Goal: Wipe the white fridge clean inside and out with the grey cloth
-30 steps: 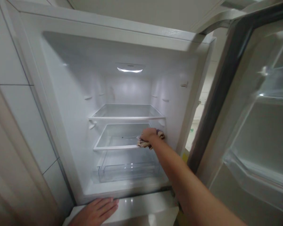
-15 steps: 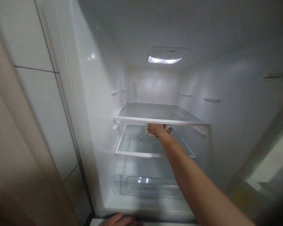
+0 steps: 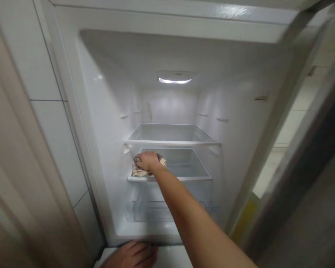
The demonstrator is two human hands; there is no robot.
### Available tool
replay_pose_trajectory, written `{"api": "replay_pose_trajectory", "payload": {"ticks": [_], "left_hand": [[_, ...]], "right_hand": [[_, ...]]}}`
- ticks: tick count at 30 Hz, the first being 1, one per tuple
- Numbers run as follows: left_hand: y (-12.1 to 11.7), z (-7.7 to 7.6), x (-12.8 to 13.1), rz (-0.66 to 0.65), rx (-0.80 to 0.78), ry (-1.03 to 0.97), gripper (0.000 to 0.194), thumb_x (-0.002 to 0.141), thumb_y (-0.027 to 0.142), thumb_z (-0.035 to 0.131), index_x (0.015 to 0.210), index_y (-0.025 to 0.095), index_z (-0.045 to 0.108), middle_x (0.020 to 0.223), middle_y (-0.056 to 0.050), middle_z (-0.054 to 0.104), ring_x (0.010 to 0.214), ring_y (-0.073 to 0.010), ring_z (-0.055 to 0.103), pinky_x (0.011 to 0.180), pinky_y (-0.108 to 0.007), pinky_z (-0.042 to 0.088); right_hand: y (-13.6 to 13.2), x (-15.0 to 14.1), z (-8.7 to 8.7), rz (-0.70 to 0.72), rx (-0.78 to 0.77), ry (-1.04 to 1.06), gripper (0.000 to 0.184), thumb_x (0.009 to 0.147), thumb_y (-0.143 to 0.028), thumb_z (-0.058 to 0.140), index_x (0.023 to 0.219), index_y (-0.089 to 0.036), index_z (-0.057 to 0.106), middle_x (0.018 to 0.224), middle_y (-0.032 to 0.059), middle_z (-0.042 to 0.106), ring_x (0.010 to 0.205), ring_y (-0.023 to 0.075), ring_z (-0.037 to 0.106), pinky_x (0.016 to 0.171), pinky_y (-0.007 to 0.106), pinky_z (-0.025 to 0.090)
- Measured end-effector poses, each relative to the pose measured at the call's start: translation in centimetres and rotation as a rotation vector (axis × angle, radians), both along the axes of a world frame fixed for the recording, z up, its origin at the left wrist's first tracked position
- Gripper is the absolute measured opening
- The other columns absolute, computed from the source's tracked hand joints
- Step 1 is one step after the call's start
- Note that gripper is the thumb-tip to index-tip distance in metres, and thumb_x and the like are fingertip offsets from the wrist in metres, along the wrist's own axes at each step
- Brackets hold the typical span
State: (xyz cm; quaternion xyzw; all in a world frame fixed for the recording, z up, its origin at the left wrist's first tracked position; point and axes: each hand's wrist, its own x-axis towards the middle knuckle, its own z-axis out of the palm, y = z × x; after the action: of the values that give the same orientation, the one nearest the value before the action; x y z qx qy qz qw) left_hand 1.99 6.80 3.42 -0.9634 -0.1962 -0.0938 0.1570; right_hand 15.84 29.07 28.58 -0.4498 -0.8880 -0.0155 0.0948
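Inside the fridge, my right hand point(image 3: 147, 160) presses a crumpled beige and dark patterned cloth point(image 3: 139, 171) onto the lower glass shelf point(image 3: 181, 169), near its front left corner. My fingers are bent over the cloth, and its edges stick out on both sides of the hand. My left hand point(image 3: 131, 255) lies flat on a white surface point(image 3: 174, 257) below the fridge opening, its fingers stretched out and nothing in them. The upper glass shelf point(image 3: 170, 142) is just above my right hand.
A clear plastic drawer point(image 3: 153, 213) sits at the fridge bottom. The lit lamp point(image 3: 174, 80) is in the ceiling. Shelf supports jut from both side walls. An open door point(image 3: 290, 178) stands at right; a tiled wall point(image 3: 48, 130) runs along the left.
My right hand has moved the cloth from the back of the lower shelf to its front left. The view has pulled back, showing the fridge's top edge and more of my left hand.
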Motion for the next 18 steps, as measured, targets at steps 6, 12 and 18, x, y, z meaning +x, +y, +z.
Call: {"api": "replay_pose_trajectory", "payload": {"ticks": [6, 12, 18], "left_hand": [[-1.5, 0.0, -0.1, 0.137, -0.171, -0.008, 0.104, 0.093, 0.039, 0.073, 0.176, 0.037, 0.011, 0.167, 0.002, 0.057, 0.144, -0.0222, 0.061, 0.120, -0.031, 0.047], [-1.8, -0.6, -0.1, 0.152, -0.144, -0.043, 0.097, 0.094, 0.029, 0.066, 0.176, 0.038, 0.014, 0.169, 0.004, 0.054, 0.148, -0.0191, 0.058, 0.124, -0.029, 0.043], [-1.9, -0.3, 0.0, 0.136, -0.105, 0.020, 0.093, 0.096, 0.034, 0.068, 0.176, 0.031, 0.019, 0.170, 0.001, 0.052, 0.153, -0.0207, 0.052, 0.126, -0.035, 0.039]], "right_hand": [[-5.8, 5.4, -0.5, -0.051, -0.100, 0.033, 0.040, 0.097, -0.063, 0.060, 0.126, -0.040, 0.076, 0.123, 0.0003, 0.078, 0.120, 0.0268, 0.072, 0.102, 0.042, 0.053], [-6.0, 13.4, -0.7, -0.253, -0.084, 0.075, 0.040, 0.097, -0.059, 0.061, 0.123, -0.033, 0.076, 0.123, 0.0051, 0.077, 0.118, 0.0279, 0.072, 0.095, 0.038, 0.055], [-2.9, 19.6, -1.9, -0.516, 0.057, 0.163, 0.046, 0.103, -0.053, 0.059, 0.132, -0.019, 0.069, 0.134, 0.0180, 0.071, 0.131, 0.0332, 0.064, 0.108, 0.046, 0.049]]}}
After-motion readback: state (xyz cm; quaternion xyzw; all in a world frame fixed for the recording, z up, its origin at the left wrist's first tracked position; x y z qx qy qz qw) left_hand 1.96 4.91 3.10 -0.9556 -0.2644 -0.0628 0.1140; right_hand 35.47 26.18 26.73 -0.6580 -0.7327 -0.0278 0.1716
